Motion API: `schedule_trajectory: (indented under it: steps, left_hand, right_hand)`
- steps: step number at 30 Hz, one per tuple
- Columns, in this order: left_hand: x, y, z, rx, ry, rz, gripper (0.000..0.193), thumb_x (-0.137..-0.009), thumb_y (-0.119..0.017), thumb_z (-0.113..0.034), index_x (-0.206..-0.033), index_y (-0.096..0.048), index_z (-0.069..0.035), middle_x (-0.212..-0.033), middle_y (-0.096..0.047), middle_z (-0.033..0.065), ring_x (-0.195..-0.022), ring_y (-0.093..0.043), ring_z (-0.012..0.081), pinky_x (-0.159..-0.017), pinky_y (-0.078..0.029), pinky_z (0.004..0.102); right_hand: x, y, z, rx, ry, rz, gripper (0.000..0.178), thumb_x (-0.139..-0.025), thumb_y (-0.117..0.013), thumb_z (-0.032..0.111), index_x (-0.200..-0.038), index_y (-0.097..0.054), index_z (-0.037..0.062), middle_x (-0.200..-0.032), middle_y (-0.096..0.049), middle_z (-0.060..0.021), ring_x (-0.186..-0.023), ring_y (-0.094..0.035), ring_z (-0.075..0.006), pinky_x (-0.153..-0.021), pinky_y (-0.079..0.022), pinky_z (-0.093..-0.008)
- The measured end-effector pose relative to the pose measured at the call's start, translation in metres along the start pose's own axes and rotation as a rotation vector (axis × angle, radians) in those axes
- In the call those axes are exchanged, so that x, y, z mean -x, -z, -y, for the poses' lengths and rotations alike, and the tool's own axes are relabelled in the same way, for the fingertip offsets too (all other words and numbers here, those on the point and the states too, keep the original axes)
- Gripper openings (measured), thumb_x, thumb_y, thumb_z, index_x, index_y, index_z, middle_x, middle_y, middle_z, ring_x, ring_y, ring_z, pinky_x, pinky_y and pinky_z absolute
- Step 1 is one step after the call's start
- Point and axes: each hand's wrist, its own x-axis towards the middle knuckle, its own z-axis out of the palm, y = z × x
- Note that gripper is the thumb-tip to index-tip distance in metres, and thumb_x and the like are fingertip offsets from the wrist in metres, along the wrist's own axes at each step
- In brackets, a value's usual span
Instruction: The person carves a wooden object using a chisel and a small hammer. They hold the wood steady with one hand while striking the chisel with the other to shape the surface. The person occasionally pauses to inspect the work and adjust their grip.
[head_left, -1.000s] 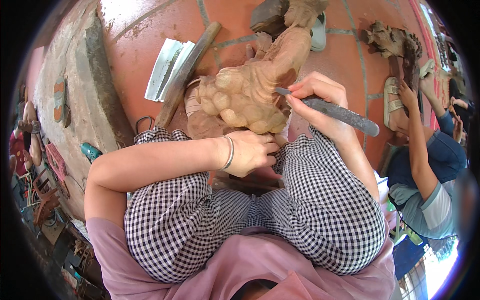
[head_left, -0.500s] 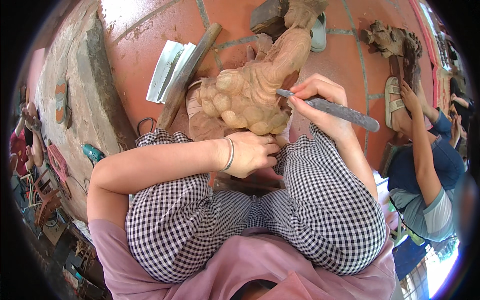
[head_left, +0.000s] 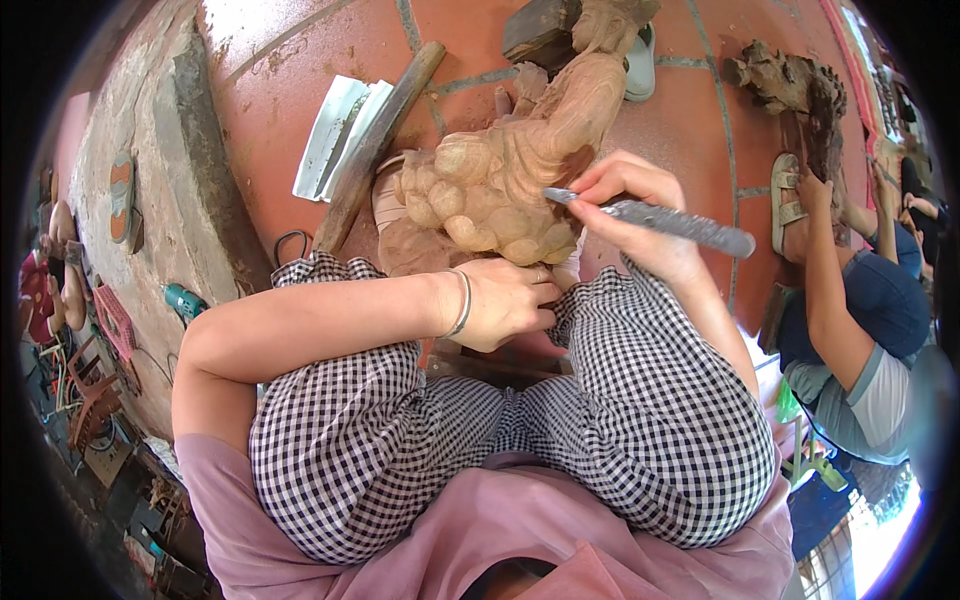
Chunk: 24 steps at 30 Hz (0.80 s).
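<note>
A pale brown wood carving (head_left: 500, 190) leans away from me between my knees, its near part cut into rounded lumps, its far end a figure-like shape. In my right hand (head_left: 640, 210) is a grey-handled carving knife (head_left: 690, 226), gripped between thumb and fingers. Its short blade reaches the carving's right side, just above the lumps. My left hand (head_left: 505, 305), with a bangle at the wrist, is curled against the near end of the carving. Its fingertips are partly hidden under the hand.
Left of the carving lie a wooden pole (head_left: 380, 145) and a folded white sheet-like piece (head_left: 340, 135) on red tiles. A stone slab (head_left: 150, 200) bears a sandal (head_left: 121, 195) and a green power tool (head_left: 184, 301). A dark block (head_left: 540, 35) stands beyond. At right, a co-worker (head_left: 860, 330) sits near gnarled wood (head_left: 785, 80).
My right hand and the knife have shifted slightly left, the blade now lying farther over the carving. My left hand stays nearly in place. The co-worker's arm at right has moved.
</note>
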Motion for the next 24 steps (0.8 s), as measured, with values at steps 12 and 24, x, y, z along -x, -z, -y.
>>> schedule_trajectory:
  steps: [12, 24]
  left_hand:
    - [-0.001, -0.001, 0.001, 0.025, 0.009, 0.022, 0.039, -0.076, -0.073, -0.02, -0.111, -0.067, -0.004, -0.134, -0.058, 0.0164, -0.13, -0.054, 0.0309, -0.097, -0.056, 0.0399]
    - [-0.001, -0.001, 0.001, 0.032, 0.011, 0.027, 0.037, -0.076, -0.071, -0.018, -0.11, -0.067, -0.005, -0.135, -0.057, 0.0161, -0.129, -0.054, 0.0311, -0.097, -0.056, 0.0399]
  right_hand:
    - [-0.022, 0.027, -0.011, -0.139, -0.213, 0.214, 0.009, -0.082, -0.078, 0.003, -0.084, -0.071, -0.0009, -0.09, -0.072, -0.0075, -0.088, -0.068, -0.0133, -0.077, -0.054, -0.0291]
    - [-0.042, 0.036, -0.008, -0.126, -0.226, 0.343, 0.008, -0.082, -0.079, 0.005, -0.085, -0.072, 0.0015, -0.089, -0.073, -0.0041, -0.088, -0.067, -0.0115, -0.079, -0.053, -0.0275]
